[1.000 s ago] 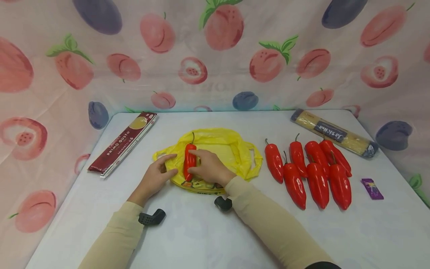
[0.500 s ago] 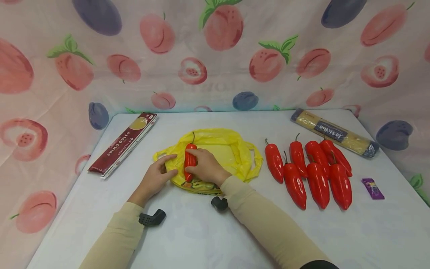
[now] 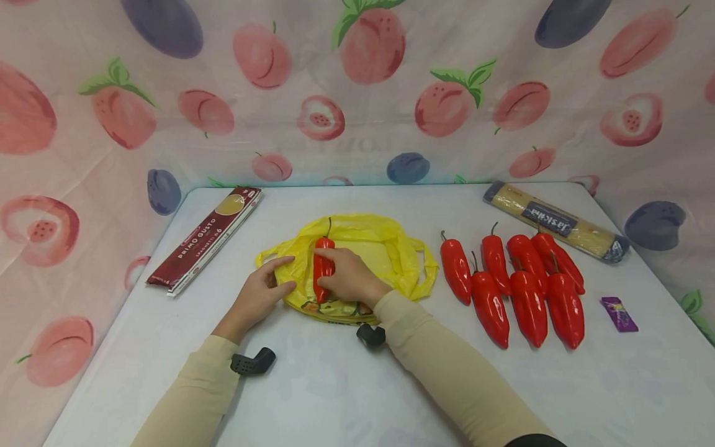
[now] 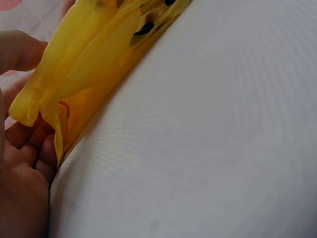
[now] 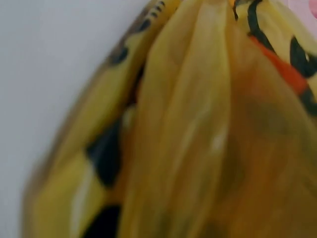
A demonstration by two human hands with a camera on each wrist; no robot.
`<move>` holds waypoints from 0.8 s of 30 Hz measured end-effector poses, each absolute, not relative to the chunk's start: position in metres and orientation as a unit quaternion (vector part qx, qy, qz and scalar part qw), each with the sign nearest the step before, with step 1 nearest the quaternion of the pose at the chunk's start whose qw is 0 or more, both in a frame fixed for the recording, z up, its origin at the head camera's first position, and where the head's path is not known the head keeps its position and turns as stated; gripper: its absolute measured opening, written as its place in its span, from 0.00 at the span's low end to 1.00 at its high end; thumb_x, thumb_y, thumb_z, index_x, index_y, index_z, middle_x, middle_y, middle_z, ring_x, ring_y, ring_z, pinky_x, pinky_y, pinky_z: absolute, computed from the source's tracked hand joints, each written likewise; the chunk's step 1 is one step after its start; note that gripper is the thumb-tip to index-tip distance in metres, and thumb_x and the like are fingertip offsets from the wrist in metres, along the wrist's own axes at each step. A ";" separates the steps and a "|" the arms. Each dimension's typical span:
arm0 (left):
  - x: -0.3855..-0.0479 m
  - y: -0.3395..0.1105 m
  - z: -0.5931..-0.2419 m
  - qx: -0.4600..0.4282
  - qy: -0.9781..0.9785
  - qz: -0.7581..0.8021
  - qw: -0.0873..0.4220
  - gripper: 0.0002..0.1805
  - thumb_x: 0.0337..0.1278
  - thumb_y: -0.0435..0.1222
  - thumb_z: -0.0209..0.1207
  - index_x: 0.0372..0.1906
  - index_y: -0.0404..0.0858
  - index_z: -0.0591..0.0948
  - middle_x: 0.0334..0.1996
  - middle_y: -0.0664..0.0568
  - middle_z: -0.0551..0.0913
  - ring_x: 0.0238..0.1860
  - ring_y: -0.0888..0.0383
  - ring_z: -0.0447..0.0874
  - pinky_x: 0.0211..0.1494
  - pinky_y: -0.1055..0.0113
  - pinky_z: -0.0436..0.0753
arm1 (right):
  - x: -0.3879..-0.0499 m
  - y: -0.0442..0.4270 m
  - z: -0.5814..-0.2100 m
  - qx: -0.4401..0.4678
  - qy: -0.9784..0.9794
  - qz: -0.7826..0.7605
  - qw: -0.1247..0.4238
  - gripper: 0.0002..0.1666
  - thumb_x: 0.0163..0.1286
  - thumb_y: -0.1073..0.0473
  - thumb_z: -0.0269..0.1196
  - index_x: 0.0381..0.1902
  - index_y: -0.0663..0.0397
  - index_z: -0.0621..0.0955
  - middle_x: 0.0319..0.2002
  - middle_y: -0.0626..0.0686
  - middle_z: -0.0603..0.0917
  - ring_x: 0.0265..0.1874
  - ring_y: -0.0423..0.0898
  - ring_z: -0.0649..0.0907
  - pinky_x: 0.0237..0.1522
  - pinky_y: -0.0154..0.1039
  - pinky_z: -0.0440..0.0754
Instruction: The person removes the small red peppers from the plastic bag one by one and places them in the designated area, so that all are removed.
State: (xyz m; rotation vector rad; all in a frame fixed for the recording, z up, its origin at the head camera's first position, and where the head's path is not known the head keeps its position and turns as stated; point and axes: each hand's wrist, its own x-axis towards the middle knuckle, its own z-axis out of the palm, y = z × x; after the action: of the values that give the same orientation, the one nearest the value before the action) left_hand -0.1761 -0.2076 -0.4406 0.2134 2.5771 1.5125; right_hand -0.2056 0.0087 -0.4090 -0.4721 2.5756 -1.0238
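Observation:
A yellow plastic bag (image 3: 377, 256) lies spread on the table, its mouth facing up and its handles out to the sides. Over the left part of the bag, my right hand (image 3: 352, 276) grips a red pepper (image 3: 323, 267) between thumb and fingers, its stem pointing away from me. My left hand (image 3: 258, 301) is at the bag's left edge, thumb and forefinger apart on top; in the left wrist view its other fingers (image 4: 29, 144) curl against the bag's folds (image 4: 74, 74). Yellow film fills most of the right wrist view, where the right hand is hidden.
Several red peppers (image 3: 527, 304) lie grouped right of the bag. Beyond them is a clear pack of spaghetti (image 3: 553, 220), and a small purple wrapper (image 3: 619, 314) lies farther right. A maroon spaghetti pack (image 3: 203, 239) sits at the back left. A fruit-print curtain (image 3: 357, 143) hangs behind.
My right hand and the red pepper have shifted slightly to the right over the bag. The left hand has stayed in place.

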 end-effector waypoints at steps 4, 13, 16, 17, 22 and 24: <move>-0.177 -0.208 -0.441 0.072 0.858 0.503 0.073 0.30 0.65 0.36 0.61 0.71 0.38 0.70 0.69 0.40 0.69 0.61 0.46 0.73 0.66 0.49 0.72 | -0.207 0.015 -0.409 -0.166 0.899 -0.370 0.164 0.37 0.69 0.60 0.65 0.75 0.46 0.68 0.65 0.56 0.73 0.53 0.52 0.75 0.53 0.44 0.81; -0.176 -0.208 -0.440 0.069 0.860 0.500 0.074 0.30 0.65 0.36 0.61 0.71 0.38 0.70 0.69 0.40 0.69 0.60 0.46 0.73 0.65 0.49 0.72 | -0.206 0.023 -0.410 -0.143 0.897 -0.389 0.157 0.36 0.68 0.56 0.67 0.73 0.47 0.70 0.64 0.59 0.71 0.51 0.52 0.75 0.43 0.41 0.85; -0.176 -0.208 -0.439 0.068 0.861 0.499 0.076 0.30 0.65 0.37 0.61 0.71 0.39 0.70 0.69 0.40 0.69 0.61 0.46 0.72 0.66 0.49 0.71 | -0.205 0.025 -0.410 -0.131 0.894 -0.400 0.153 0.36 0.68 0.54 0.68 0.72 0.47 0.71 0.63 0.59 0.71 0.51 0.53 0.75 0.41 0.40 0.85; -0.176 -0.208 -0.440 0.067 0.861 0.498 0.076 0.30 0.65 0.37 0.61 0.71 0.39 0.70 0.69 0.40 0.69 0.61 0.46 0.72 0.66 0.49 0.71 | -0.205 0.025 -0.410 -0.128 0.894 -0.402 0.151 0.36 0.68 0.53 0.68 0.72 0.46 0.71 0.63 0.59 0.71 0.51 0.53 0.75 0.41 0.40 0.85; -0.177 -0.208 -0.441 0.067 0.860 0.499 0.078 0.30 0.65 0.37 0.61 0.71 0.39 0.70 0.69 0.40 0.69 0.61 0.46 0.72 0.66 0.49 0.71 | -0.205 0.026 -0.409 -0.111 0.891 -0.415 0.145 0.34 0.68 0.53 0.68 0.70 0.46 0.73 0.61 0.60 0.70 0.52 0.54 0.75 0.41 0.42 0.85; -0.177 -0.208 -0.441 0.067 0.860 0.501 0.078 0.30 0.65 0.37 0.61 0.71 0.39 0.70 0.69 0.40 0.69 0.62 0.46 0.72 0.66 0.49 0.71 | -0.205 0.027 -0.410 -0.103 0.889 -0.423 0.144 0.34 0.67 0.54 0.69 0.69 0.45 0.73 0.61 0.60 0.70 0.52 0.55 0.75 0.42 0.43 0.85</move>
State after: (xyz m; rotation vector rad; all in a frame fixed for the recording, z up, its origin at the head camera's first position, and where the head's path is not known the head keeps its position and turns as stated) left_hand -0.1773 -0.2082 -0.4407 0.2005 2.5744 1.4989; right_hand -0.2049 0.0266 -0.4096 -0.2954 2.5613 -1.2183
